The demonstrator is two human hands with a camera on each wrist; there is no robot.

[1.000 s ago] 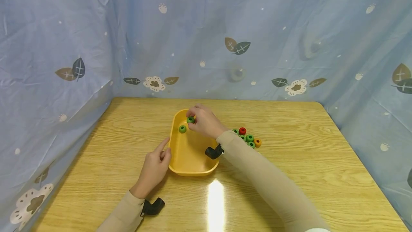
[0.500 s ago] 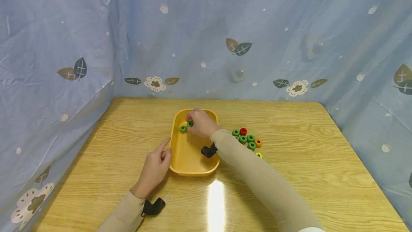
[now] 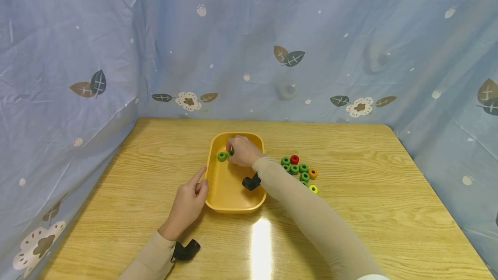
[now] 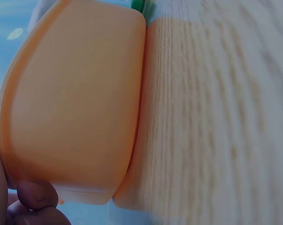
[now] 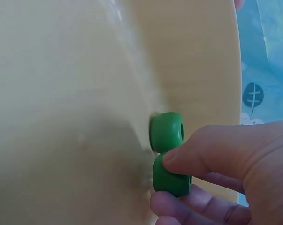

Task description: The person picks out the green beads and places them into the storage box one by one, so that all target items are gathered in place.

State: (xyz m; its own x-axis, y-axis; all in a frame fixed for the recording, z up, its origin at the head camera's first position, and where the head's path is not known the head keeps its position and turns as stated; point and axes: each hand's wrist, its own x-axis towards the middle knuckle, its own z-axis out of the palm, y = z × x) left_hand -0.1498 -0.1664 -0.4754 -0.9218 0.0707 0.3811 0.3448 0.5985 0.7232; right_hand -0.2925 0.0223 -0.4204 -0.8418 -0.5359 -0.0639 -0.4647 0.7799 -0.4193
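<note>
A yellow-orange plastic tray (image 3: 233,208) rests on the wooden table. Inside its far left part, my right hand (image 3: 244,152) pinches a green bead (image 5: 172,177) between thumb and fingers, low over the tray floor. Right beside it, another green bead (image 5: 166,132) sits by the tray's side wall. My left hand (image 3: 187,200) lies at the tray's left side, its index finger stretched toward the rim and its thumb by the wall. In the left wrist view, the fingertips (image 4: 37,193) show at the tray's outer wall.
Right of the tray lies a cluster of beads: several green beads (image 3: 294,169), a red bead (image 3: 294,159), an orange bead (image 3: 313,173) and a yellow bead (image 3: 313,189). My right forearm (image 3: 307,211) covers part of it. A blue patterned curtain (image 3: 249,42) surrounds the table.
My right hand has lowered the green bead to the tray floor, next to the other green bead. My left hand stays at the tray's left side.
</note>
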